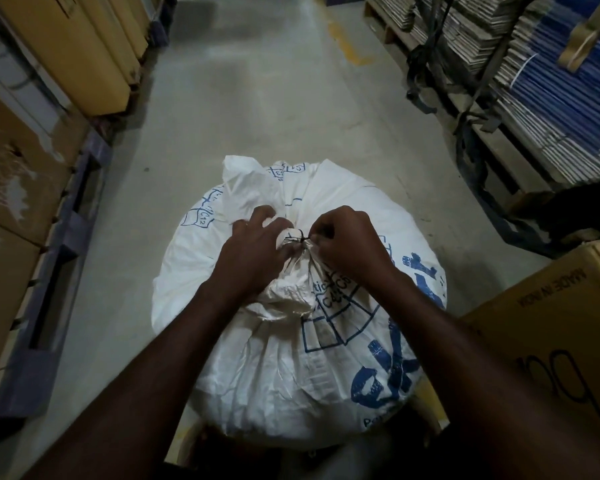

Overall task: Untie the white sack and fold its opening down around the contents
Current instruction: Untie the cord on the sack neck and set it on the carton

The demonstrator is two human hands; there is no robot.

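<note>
A big white sack [278, 358] with blue print stands on the floor in front of me, full and rounded. Its neck is bunched together at the top and bound by a thin dark tie [297, 239]. My left hand [253, 251] grips the gathered neck from the left, fingers curled round the cloth. My right hand [347, 242] pinches the tie at the knot from the right. The loose flap of the sack mouth [253, 181] fans out beyond the knot, away from me.
Cardboard boxes [84, 50] on a dark pallet [59, 258] line the left. A brown carton [548, 341] stands close at the right. Stacked flat cartons and blue sheets [548, 98] on pallets fill the far right. Grey concrete floor [264, 98] runs ahead.
</note>
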